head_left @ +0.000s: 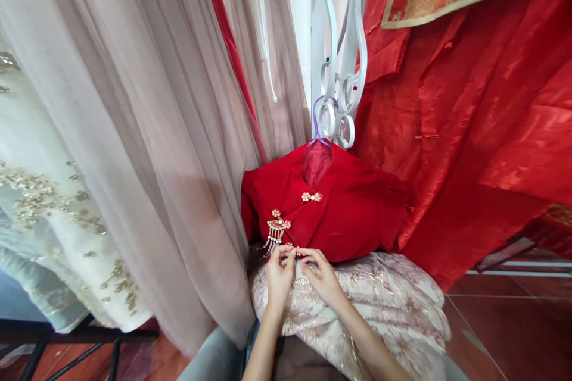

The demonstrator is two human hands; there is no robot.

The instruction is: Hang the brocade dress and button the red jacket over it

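Observation:
A red velvet top [348,214] hangs on a purple hanger [317,125]. It carries a beaded flower clasp [311,197] below the neck opening and a tasselled ornament [277,226] lower on the left. At the top's lower edge my left hand [280,271] pinches a small beaded piece, fingers closed. My right hand [320,274] meets it from the right, thumb and forefinger closed on the same small piece. The fingertips hide most of that piece. Below lies a pale floral skirt [393,297] with shiny threads, under my forearms.
White curled metalwork [346,95] holds the hanger. Pinkish sheer fabric [156,161] and a white gown with gold beading [89,250] hang at the left. A large red satin garment [469,149] hangs at the right. Dark stand legs [115,357] show at the lower left.

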